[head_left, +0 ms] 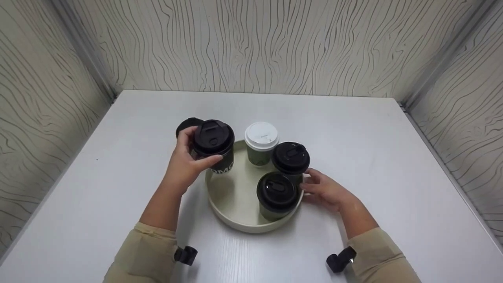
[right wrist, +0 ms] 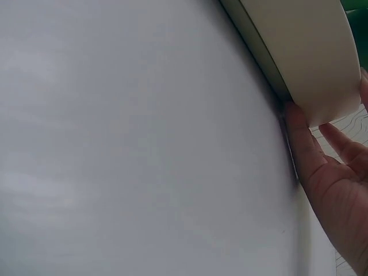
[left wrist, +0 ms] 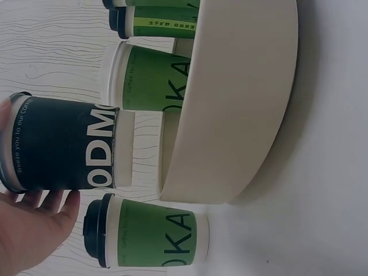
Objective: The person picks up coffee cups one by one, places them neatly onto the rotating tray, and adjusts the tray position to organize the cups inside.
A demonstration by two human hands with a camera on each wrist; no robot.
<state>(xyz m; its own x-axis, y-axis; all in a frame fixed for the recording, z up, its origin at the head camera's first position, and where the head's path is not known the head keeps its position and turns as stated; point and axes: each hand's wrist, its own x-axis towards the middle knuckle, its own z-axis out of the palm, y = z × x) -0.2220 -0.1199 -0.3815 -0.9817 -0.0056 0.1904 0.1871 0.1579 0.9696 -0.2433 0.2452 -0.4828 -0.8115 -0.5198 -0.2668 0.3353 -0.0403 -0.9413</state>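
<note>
My left hand (head_left: 185,165) grips a dark paper coffee cup (left wrist: 63,144) with a black lid and white lettering, held above the left part of a round cream tray (head_left: 235,196). In the left wrist view, a gap separates the cup's white base from the tray. My right hand (head_left: 328,192) holds the tray's right edge, its fingers against the wall (right wrist: 322,63) between bottom and rim. On the tray stand a green coffee cup with a white lid (head_left: 262,135) and two with black lids, one at the right (head_left: 290,157), another nearer the front (head_left: 277,192).
Another green coffee cup (left wrist: 155,233) with a black lid stands on the white table (head_left: 353,125) outside the tray, partly hidden behind my left hand in the head view. Wood-patterned panels (head_left: 251,47) enclose the table at the back and both sides.
</note>
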